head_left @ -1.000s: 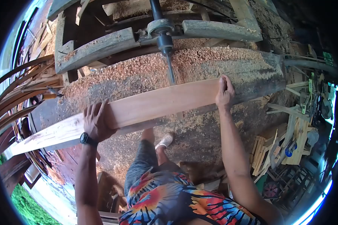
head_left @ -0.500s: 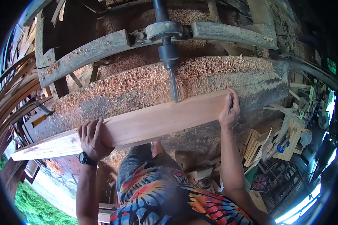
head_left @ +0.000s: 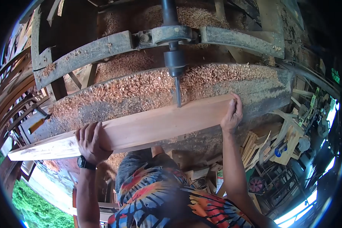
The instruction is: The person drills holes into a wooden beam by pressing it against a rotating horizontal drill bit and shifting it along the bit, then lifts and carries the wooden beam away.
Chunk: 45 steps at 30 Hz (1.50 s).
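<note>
A long, pale wooden plank (head_left: 159, 127) lies across the bench, its left end tapering in the view. My left hand (head_left: 92, 142), with a watch on the wrist, is closed over the plank left of its middle, fingers across the top face. At the right end, my right hand (head_left: 231, 116) grips the plank, its fingers curled round the far edge. Between the hands, a thin drill bit (head_left: 178, 91) in a dark chuck (head_left: 174, 62) meets the plank's far edge. Whether its tip has entered the wood is hard to tell.
Wood shavings (head_left: 140, 85) cover much of the bench (head_left: 266, 99). A curved wooden beam (head_left: 91, 53) carries the drill shaft's metal bearing housing (head_left: 171, 34). At the left lies a yellow-handled tool (head_left: 37, 125). Offcuts (head_left: 250, 146) are piled to the lower right.
The camera view has shifted slightly, so drill and bench appear a little lower. Both hands keep their hold on the plank, and the bit stays at its far edge.
</note>
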Each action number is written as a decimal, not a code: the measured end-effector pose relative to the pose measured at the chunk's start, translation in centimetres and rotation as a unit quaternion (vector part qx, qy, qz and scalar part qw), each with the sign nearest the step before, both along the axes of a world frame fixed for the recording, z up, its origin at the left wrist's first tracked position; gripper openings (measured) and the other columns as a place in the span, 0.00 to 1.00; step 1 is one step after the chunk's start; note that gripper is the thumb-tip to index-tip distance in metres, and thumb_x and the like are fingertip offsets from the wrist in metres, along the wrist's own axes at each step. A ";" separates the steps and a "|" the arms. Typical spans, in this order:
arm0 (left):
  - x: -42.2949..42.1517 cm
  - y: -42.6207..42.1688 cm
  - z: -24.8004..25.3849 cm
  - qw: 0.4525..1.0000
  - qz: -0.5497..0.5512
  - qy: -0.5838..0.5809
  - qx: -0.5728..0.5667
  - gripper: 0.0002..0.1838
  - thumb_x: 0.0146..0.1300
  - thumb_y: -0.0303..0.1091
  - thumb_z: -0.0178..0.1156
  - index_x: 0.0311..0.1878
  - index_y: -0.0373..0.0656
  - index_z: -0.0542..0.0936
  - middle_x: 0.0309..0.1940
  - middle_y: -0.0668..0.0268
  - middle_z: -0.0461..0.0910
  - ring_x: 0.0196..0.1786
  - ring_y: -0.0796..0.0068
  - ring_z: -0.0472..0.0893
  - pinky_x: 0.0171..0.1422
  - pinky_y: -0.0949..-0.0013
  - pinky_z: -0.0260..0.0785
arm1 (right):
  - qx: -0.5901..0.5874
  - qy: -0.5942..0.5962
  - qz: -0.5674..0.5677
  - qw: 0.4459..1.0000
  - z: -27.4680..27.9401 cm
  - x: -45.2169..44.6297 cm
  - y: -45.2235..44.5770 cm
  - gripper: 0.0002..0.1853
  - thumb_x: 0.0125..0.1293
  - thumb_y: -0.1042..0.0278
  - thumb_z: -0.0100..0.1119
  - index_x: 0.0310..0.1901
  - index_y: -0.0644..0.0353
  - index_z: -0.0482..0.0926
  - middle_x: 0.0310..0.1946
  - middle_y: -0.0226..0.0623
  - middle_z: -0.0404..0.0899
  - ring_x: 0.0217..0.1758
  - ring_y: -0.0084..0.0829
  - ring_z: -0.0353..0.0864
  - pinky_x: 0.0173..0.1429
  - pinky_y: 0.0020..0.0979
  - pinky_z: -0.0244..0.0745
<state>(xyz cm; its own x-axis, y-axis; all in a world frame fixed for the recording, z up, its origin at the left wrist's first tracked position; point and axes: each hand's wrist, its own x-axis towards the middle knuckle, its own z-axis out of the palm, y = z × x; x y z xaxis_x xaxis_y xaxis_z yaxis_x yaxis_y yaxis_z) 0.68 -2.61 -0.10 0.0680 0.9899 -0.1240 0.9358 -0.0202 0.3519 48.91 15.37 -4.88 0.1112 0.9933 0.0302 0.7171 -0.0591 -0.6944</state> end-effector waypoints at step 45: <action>-3.3 -1.8 -1.7 0.984 0.062 0.133 0.098 0.68 0.24 0.49 0.90 0.78 0.44 0.74 0.69 0.48 0.78 0.74 0.40 0.73 0.81 0.31 0.58 | 0.024 0.003 -0.045 0.999 -2.6 -0.8 4.4 0.16 0.81 0.49 0.61 0.61 0.45 0.85 0.52 0.37 0.92 0.55 0.45 0.91 0.57 0.44 0.85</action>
<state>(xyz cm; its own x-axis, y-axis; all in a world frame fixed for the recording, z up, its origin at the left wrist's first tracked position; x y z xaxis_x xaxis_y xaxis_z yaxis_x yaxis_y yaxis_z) -2.62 -4.42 -1.77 -0.0634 0.9953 0.0727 0.9939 0.0564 0.0948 48.09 19.79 -7.49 0.2012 0.9766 0.0757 0.7055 -0.0909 -0.7029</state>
